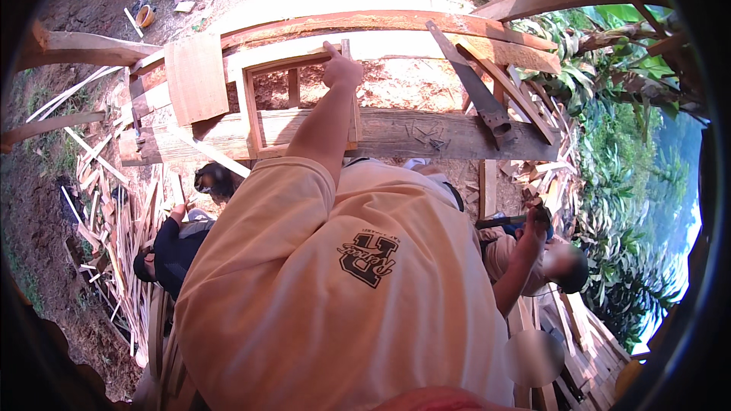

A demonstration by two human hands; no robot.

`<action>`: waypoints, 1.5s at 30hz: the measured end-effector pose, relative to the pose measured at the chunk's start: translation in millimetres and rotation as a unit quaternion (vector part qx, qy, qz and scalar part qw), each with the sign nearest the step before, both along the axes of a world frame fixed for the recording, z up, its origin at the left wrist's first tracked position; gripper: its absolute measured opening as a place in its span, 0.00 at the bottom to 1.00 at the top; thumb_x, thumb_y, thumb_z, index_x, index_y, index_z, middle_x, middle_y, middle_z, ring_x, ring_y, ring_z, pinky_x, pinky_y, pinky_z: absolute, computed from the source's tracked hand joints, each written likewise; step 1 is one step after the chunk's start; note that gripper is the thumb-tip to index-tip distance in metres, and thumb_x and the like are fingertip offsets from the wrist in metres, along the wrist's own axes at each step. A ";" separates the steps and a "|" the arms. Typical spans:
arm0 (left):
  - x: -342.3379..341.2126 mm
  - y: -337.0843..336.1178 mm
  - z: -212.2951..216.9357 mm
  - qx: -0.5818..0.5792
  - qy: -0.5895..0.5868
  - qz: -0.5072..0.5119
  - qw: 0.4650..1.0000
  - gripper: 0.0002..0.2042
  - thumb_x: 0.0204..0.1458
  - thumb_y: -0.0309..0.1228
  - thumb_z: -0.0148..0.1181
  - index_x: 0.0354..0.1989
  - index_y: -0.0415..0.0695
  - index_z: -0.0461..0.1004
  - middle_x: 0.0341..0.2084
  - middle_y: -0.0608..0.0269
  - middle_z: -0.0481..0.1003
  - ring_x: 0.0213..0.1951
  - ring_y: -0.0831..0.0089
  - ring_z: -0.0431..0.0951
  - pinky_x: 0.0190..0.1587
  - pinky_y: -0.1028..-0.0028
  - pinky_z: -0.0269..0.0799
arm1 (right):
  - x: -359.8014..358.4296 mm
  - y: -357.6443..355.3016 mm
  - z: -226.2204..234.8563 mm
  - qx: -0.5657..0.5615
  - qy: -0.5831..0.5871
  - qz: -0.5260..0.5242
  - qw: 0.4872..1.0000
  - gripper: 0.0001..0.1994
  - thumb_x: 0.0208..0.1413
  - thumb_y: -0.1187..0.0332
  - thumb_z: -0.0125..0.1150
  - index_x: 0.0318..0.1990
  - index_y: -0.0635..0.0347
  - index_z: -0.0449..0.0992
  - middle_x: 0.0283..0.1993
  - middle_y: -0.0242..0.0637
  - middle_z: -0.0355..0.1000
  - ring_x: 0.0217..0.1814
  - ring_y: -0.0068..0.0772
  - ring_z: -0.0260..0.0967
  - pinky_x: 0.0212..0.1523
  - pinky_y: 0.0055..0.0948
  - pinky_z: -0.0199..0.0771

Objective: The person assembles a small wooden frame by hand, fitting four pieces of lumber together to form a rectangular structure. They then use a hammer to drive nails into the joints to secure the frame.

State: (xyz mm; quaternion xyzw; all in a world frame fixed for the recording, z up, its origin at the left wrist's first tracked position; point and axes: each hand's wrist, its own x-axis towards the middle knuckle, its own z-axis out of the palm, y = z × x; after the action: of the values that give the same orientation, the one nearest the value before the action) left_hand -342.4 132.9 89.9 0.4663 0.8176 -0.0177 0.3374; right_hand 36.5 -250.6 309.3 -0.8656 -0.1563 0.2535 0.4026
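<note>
My left arm reaches forward over a small rectangular wooden frame that lies across the planks of a rough bench. My left hand is closed at the frame's far right corner, its index finger stretched along the far rail. Off to my right, my raised right hand is closed round what looks like a hammer, its dark handle pointing left. Several loose nails lie on the weathered near plank, right of the frame. A handsaw rests across the planks farther right.
A flat brown board lies left of the frame. Beside the saw, a narrow slat slants over the planks. One person in dark clothes is at the left, another person at the right. Scrap wood strips are heaped on the ground.
</note>
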 end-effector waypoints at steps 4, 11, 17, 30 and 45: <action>-0.6 5.2 -7.2 0.023 0.016 0.003 1.000 0.48 0.62 0.46 0.58 0.79 0.40 0.31 0.59 0.35 0.70 0.51 0.53 0.82 0.48 0.58 0.83 | -4.9 -20.6 -32.5 -0.002 0.016 -0.023 1.000 0.14 0.67 0.56 0.64 0.45 0.59 0.81 0.39 0.29 0.78 0.43 0.20 0.71 0.45 0.26 0.67; -2.4 8.4 6.9 0.125 -0.048 0.003 0.991 0.51 0.52 0.26 0.67 0.73 0.20 0.32 0.58 0.25 0.69 0.54 0.47 0.80 0.52 0.63 0.83 | 50.4 -35.1 -85.6 0.079 0.031 0.026 0.996 0.07 0.69 0.66 0.61 0.42 0.62 0.77 0.36 0.33 0.78 0.42 0.26 0.74 0.54 0.31 0.69; -7.0 -31.6 89.9 0.156 -0.071 -0.021 0.985 0.46 0.49 0.26 0.70 0.71 0.24 0.44 0.53 0.29 0.74 0.55 0.46 0.79 0.55 0.62 0.80 | 95.3 6.0 -104.0 0.114 0.051 0.084 0.989 0.10 0.69 0.66 0.61 0.36 0.61 0.76 0.29 0.30 0.73 0.32 0.22 0.71 0.40 0.27 0.70; -64.4 -115.5 203.5 0.082 -0.321 -0.039 0.943 0.39 0.46 0.25 0.76 0.67 0.36 0.60 0.45 0.47 0.82 0.38 0.67 0.84 0.42 0.66 0.79 | 20.2 177.7 -94.2 0.111 -0.006 0.433 0.895 0.16 0.55 0.61 0.76 0.41 0.66 0.81 0.31 0.37 0.78 0.31 0.27 0.73 0.34 0.32 0.72; 27.5 -166.8 251.6 -0.111 -0.598 -0.004 0.793 0.33 0.50 0.20 0.69 0.67 0.34 0.63 0.42 0.45 0.83 0.31 0.67 0.84 0.35 0.69 0.81 | -126.3 208.3 -82.8 0.120 0.200 0.626 0.744 0.20 0.51 0.58 0.75 0.46 0.61 0.81 0.37 0.44 0.81 0.40 0.39 0.81 0.45 0.40 0.78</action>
State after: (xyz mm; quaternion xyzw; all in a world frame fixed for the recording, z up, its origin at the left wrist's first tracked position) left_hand -314.9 -33.9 341.5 0.3465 0.4429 0.1730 0.8086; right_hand -89.9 -42.3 226.5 -0.4470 -0.6078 0.5953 0.2764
